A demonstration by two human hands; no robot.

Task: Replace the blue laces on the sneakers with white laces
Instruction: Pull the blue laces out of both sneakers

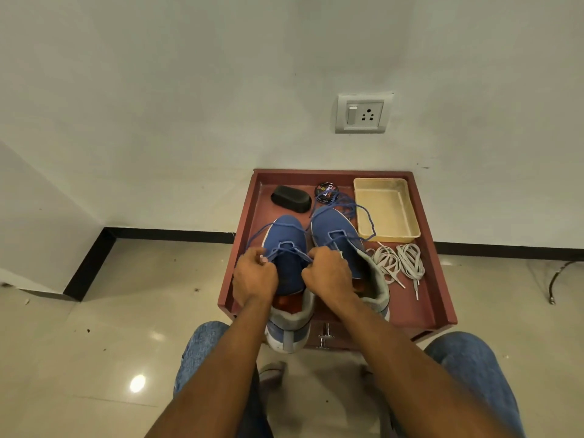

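While both hands work at the near eyelets, the scene reads as follows.

Step in hand: unlacing the left sneaker [286,260]; its blue lace [289,247] is partly threaded, so the task looks early.
Left hand [255,277]: fingers curled, pinching the lace at the shoe's 9 o'clock side.
Right hand [327,273]: fingers curled, pinching the lace at the shoe's 3 o'clock side.
Right sneaker [339,241]: just beside the left one, its blue lace loosened and trailing toward 1 o'clock.
White laces [398,263]: two bundles on the red tray [437,279], at 3 o'clock from the shoes, untouched.
Cream tub [386,210]: at 1 o'clock.
Next move: likely drawing the lace free of each remaining eyelet, crossing by crossing.
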